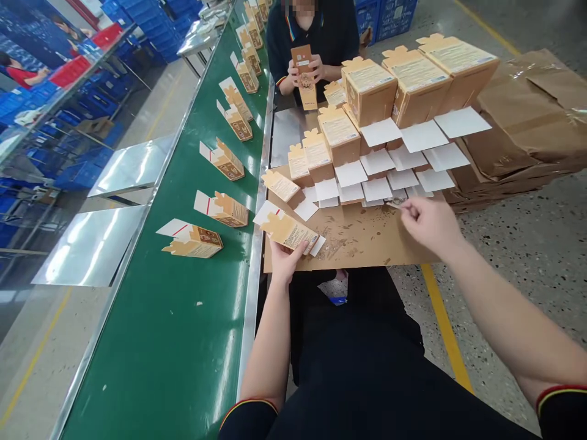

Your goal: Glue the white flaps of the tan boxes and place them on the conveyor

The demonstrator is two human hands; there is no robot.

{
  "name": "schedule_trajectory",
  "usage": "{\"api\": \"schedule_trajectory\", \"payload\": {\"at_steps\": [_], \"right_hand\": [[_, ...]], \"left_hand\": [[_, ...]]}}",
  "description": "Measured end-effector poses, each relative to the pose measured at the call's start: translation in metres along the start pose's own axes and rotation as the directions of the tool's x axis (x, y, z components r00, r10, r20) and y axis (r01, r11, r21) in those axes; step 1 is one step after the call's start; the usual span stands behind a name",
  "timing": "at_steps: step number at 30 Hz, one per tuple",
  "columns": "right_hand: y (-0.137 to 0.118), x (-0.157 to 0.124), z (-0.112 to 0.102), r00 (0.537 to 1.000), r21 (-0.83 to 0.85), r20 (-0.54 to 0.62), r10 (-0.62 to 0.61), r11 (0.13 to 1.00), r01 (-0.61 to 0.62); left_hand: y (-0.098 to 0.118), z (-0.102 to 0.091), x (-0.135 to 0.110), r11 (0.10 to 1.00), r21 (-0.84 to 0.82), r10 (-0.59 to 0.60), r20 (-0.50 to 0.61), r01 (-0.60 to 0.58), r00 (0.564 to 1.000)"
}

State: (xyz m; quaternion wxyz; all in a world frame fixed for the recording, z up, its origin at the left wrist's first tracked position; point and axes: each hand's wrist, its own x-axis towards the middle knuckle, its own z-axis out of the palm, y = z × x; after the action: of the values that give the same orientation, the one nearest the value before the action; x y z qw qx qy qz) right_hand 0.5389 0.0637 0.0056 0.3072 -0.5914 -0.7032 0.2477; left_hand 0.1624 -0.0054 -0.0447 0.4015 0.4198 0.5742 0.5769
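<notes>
On the green conveyor belt (183,342), folded kraft cartons (192,241) lie on their sides, white flaps open, spaced in a line. The left hand (285,260) grips one such carton (290,231) from below, holding it just above the brown cardboard sheet (367,241). Further right, erected cartons (339,131) stand in fanned rows, flaps out — easy to reach. The right hand (428,223) pinches something small at the nearest row's edge; I cannot tell what. Opposite, a co-worker (312,36) holds another carton. Speckled floor beyond.
</notes>
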Motion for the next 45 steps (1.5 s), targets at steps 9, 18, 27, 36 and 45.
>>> {"api": "schedule_trajectory", "payload": {"at_steps": [9, 18, 27, 36, 45], "right_hand": [[-0.071, -0.068, 0.148, 0.943, 0.015, 0.151, -0.298, 0.954, 0.299], [-0.068, -0.082, 0.155, 0.906, 0.064, 0.15, -0.395, 0.919, 0.39], [-0.058, -0.126, 0.102, 0.982, 0.294, 0.027, -0.185, 0.941, 0.169], [-0.065, -0.127, 0.102, 0.993, 0.452, 0.108, -0.056, 0.892, 0.001], [-0.059, -0.112, 0.099, 0.998, 0.487, 0.058, -0.032, 0.873, 0.0]], "left_hand": [[-0.028, 0.0, -0.004, 0.996, 0.078, -0.034, -0.025, 0.036, 0.999], [-0.022, 0.013, -0.012, 0.984, 0.174, 0.052, -0.059, -0.041, 0.997], [-0.007, 0.03, -0.035, 0.921, 0.383, 0.108, -0.062, -0.076, 0.992], [-0.006, 0.004, -0.036, 0.943, 0.33, 0.103, -0.18, -0.038, 0.978], [0.01, -0.175, -0.046, 0.907, 0.346, 0.054, -0.661, 0.24, 0.749]]}}
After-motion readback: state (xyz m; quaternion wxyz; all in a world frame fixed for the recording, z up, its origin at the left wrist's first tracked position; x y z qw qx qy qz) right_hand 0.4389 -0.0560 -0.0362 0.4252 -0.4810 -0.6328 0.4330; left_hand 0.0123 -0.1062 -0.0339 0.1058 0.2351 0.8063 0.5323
